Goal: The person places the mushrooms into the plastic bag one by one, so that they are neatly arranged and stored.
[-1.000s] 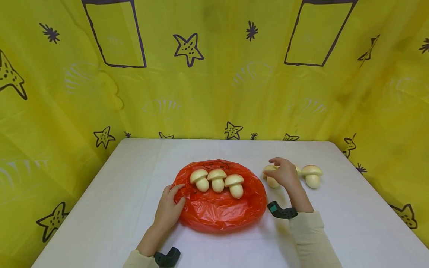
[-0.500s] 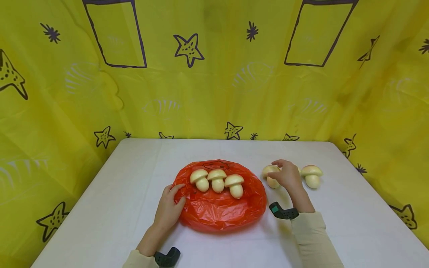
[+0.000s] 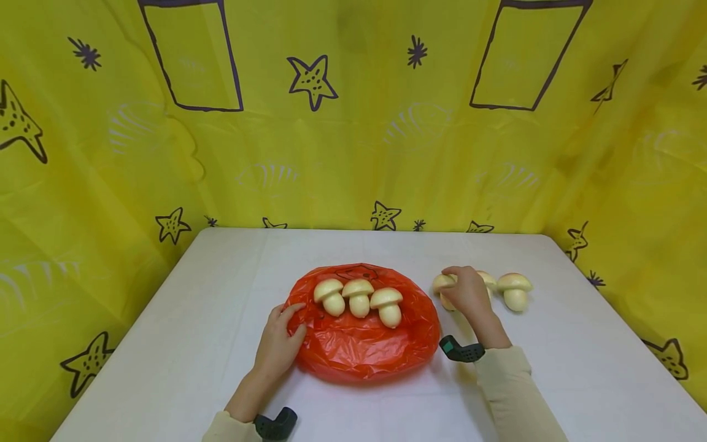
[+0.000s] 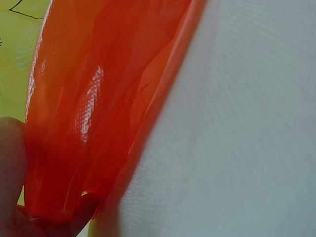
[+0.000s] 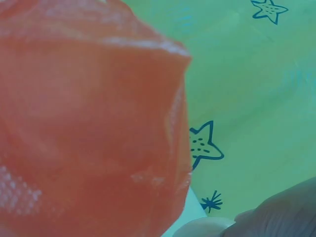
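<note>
A red plastic bag [image 3: 359, 353] spreads in a rounded shape at the middle of the table. Three cream-coloured mushrooms [image 3: 359, 298] lie in a row on its red plastic. My left hand [image 3: 276, 344] grips the bag's left side, thumb and fingers about the plastic in the left wrist view. To the right of the bag, my right hand [image 3: 468, 291] pinches a mushroom [image 3: 440, 282] at its cap, partly covering it. Behind that hand a second mushroom [image 3: 486, 279] shows in part. Farther right stands another mushroom [image 3: 515, 291].
A white-covered table [image 3: 166, 344] carries everything. Yellow curtains [image 3: 353, 166] with drawn stars hang behind it and at both sides. Dark wristbands [image 3: 463, 350] sit at both wrists. In the right wrist view the bag's wall [image 5: 98, 128] fills much of the frame.
My right hand shifts slightly and its fingers close onto the leftmost of the loose mushrooms. The left hand and the bag keep their place.
</note>
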Available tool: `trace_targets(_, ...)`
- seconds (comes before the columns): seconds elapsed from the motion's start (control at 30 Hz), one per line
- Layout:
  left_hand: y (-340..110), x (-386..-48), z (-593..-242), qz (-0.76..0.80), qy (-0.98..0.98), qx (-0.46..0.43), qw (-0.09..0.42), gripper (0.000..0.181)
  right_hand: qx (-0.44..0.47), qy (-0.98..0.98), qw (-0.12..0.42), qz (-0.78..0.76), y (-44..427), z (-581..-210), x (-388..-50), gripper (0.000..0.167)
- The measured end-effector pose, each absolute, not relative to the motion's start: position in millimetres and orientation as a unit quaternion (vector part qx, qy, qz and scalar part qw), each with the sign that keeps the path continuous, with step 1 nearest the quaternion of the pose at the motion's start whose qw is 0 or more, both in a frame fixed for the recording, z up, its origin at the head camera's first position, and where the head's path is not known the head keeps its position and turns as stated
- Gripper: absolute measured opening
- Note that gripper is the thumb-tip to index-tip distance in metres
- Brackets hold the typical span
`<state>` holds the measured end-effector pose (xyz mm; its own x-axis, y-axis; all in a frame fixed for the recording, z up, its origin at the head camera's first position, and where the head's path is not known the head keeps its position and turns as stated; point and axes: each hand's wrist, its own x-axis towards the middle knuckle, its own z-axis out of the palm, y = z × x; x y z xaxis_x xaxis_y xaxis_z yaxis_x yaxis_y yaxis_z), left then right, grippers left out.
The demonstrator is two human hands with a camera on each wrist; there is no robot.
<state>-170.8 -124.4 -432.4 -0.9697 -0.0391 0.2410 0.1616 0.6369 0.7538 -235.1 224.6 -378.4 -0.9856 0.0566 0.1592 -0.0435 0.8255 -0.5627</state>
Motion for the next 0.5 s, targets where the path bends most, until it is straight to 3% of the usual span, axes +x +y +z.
trace_targets(0.5, -124.5, -170.6, -432.5, -0.426, -0.896, -0.039, 0.121, 0.036, 0.005, -0.958, 0.100, 0.270, 221.0, -382.2, -242.6, 0.040)
